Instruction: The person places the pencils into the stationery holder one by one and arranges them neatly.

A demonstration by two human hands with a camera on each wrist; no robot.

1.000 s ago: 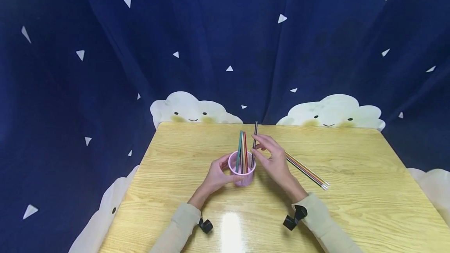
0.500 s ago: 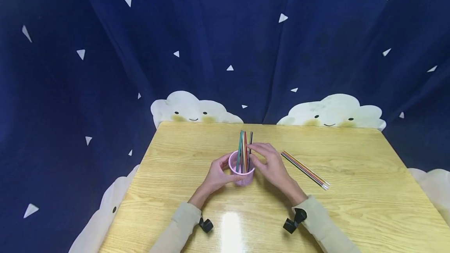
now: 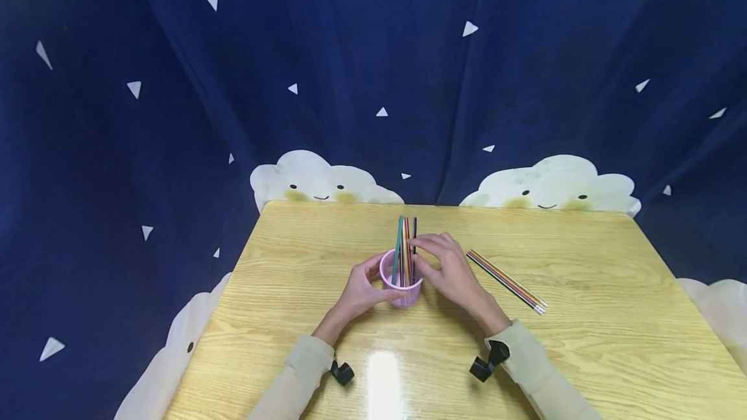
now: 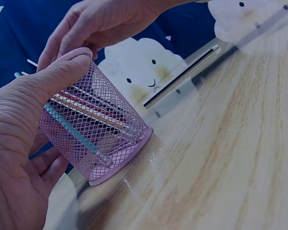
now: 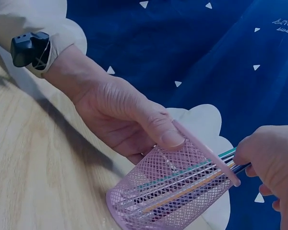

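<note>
A pink mesh pencil cup stands on the table, with my left hand gripping its side, thumb near the rim in the left wrist view. Several pencils lean inside it, among them a teal, a red and a yellow one; their lower ends show through the mesh. Over the cup's right side, my right hand pinches a dark pencil whose lower part is inside the cup. In the right wrist view, the fingertips of the right hand are close to the rim and partly hide the pencil tops.
Several more pencils lie side by side on the wooden table, right of the right hand. Behind the table's far edge hangs a dark blue curtain with white triangles and clouds.
The dark pencil has gone down into the cup and shifted left toward the other pencils, my right hand moving with it. My left hand keeps its hold on the cup.
</note>
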